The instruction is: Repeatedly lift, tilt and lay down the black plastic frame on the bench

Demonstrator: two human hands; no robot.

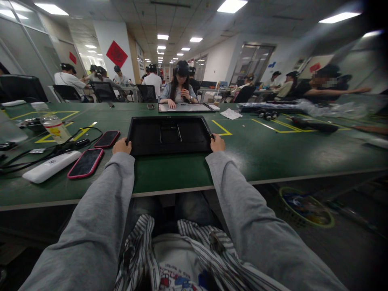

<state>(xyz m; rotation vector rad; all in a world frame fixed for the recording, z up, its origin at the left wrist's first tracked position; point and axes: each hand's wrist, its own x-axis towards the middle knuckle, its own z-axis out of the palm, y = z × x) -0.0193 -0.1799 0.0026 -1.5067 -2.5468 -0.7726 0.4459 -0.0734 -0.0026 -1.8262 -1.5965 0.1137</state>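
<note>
A black monitor back cover (145, 137), a wide shallow shell with a raised frame near its middle, is held at the green table in front of me. My left hand (122, 146) is wrapped round its left edge. On the opposite side my right hand (217, 143) grips the right edge, fingers partly hidden behind it. Two red-cased phones, one farther (107, 139) and one nearer (86, 163), lie left of my left hand. Beyond the cover, a white flat panel (188, 108) lies before a co-worker.
Left are a white power bank (51, 166), black cables and a plastic bottle (56, 125). A crumpled tissue (231, 113), dark tools (268, 114) and plastic wrapping (321, 108) lie right. The table's front edge (172, 192) is near my lap; a basket (306, 207) stands below.
</note>
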